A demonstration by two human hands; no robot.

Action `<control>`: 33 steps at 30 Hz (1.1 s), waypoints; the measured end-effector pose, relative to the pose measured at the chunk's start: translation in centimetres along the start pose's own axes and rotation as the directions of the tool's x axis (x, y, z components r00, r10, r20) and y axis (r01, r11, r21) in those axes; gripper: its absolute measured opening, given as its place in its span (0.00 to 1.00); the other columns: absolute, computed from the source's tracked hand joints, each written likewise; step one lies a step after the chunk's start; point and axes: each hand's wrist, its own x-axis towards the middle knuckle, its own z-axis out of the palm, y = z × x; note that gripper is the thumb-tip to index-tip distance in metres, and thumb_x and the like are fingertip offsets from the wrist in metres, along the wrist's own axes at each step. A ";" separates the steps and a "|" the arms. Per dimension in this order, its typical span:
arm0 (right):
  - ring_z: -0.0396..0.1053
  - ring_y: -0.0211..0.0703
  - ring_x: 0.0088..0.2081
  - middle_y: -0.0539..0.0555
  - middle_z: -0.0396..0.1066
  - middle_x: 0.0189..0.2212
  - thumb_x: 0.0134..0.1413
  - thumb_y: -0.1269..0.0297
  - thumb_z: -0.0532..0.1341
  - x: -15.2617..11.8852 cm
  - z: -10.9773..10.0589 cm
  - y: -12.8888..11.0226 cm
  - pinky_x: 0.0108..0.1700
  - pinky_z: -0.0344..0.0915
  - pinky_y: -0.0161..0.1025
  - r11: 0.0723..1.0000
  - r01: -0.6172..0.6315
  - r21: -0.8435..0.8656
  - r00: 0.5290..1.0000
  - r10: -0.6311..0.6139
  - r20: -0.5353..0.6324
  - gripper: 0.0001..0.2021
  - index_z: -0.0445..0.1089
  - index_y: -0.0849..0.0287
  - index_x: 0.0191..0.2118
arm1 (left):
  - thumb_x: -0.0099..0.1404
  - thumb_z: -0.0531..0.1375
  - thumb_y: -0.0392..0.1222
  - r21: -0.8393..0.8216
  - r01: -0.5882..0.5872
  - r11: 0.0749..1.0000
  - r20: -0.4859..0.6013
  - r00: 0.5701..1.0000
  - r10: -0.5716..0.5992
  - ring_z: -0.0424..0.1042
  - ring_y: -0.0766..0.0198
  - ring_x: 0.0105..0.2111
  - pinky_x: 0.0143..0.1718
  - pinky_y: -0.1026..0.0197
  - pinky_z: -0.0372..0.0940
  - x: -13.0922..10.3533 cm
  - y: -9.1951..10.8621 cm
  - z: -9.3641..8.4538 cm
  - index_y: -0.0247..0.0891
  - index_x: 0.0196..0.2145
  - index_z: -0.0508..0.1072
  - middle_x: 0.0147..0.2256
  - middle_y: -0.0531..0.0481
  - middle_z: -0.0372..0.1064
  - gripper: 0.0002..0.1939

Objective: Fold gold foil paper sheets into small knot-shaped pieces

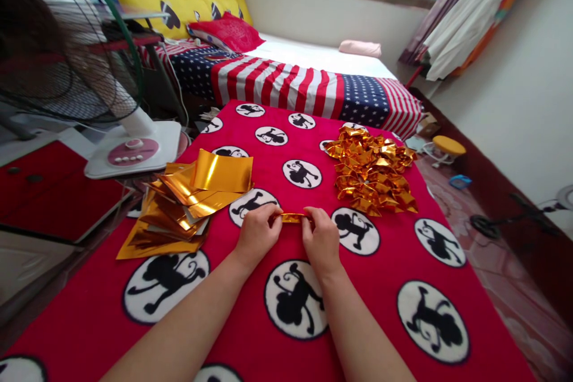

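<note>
Between my two hands stretches a narrow strip of folded gold foil paper [292, 218], just above the red cloth. My left hand [259, 228] pinches its left end, and my right hand [321, 235] pinches the right end. To the left lies a loose, uneven stack of flat gold foil sheets [224, 172], some showing a paler back. A pile of folded gold foil pieces [373, 170] sits at the right, beyond my right hand. My thumbs and fingertips hide the ends of the strip.
A red cloth with black monkey figures in white circles [302, 173] covers the table. At the left stands a fan [134, 146]; behind it a person is partly visible. Across the back is a bed with a stars-and-stripes cover [286, 86]. A yellow-topped stool [449, 145] stands on the floor at right.
</note>
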 end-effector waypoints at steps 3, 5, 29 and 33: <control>0.71 0.45 0.35 0.56 0.73 0.32 0.58 0.72 0.55 0.0 -0.2 0.1 0.39 0.64 0.39 0.999 0.024 -0.028 0.999 -0.023 0.046 0.09 0.73 0.58 0.36 | 0.62 0.55 0.31 0.069 -0.002 0.998 0.010 1.000 0.001 0.76 0.59 0.36 0.41 0.59 0.68 0.0 0.1 0.0 0.38 0.36 0.76 0.36 0.46 0.77 0.10; 0.71 0.44 0.35 0.55 0.73 0.32 0.59 0.71 0.54 -0.1 -0.3 0.0 0.39 0.64 0.38 1.000 0.017 -0.017 0.999 -0.016 0.041 0.10 0.73 0.58 0.36 | 0.64 0.54 0.33 0.190 0.029 0.981 0.047 0.998 -0.038 0.76 0.58 0.37 0.40 0.59 0.68 0.0 0.4 0.0 0.38 0.38 0.76 0.38 0.45 0.77 0.11; 0.64 0.39 0.25 0.51 0.69 0.24 0.66 0.65 0.50 -0.2 -0.3 -1.1 0.29 0.46 0.38 0.937 -0.022 -0.350 0.999 0.034 0.030 0.15 0.64 0.57 0.27 | 0.71 0.45 0.43 0.497 -0.055 0.866 0.228 0.971 -0.069 0.73 0.56 0.35 0.31 0.59 0.58 0.3 1.2 -0.5 0.39 0.33 0.68 0.34 0.45 0.74 0.15; 0.64 0.39 0.25 0.52 0.70 0.24 0.65 0.65 0.51 -0.5 0.0 -1.3 0.29 0.46 0.37 0.940 -0.032 -0.340 0.999 0.037 0.007 0.14 0.65 0.57 0.28 | 0.72 0.45 0.43 0.502 -0.030 0.864 0.203 0.976 -0.084 0.73 0.56 0.34 0.30 0.59 0.56 0.4 1.1 -0.2 0.38 0.33 0.69 0.33 0.45 0.74 0.16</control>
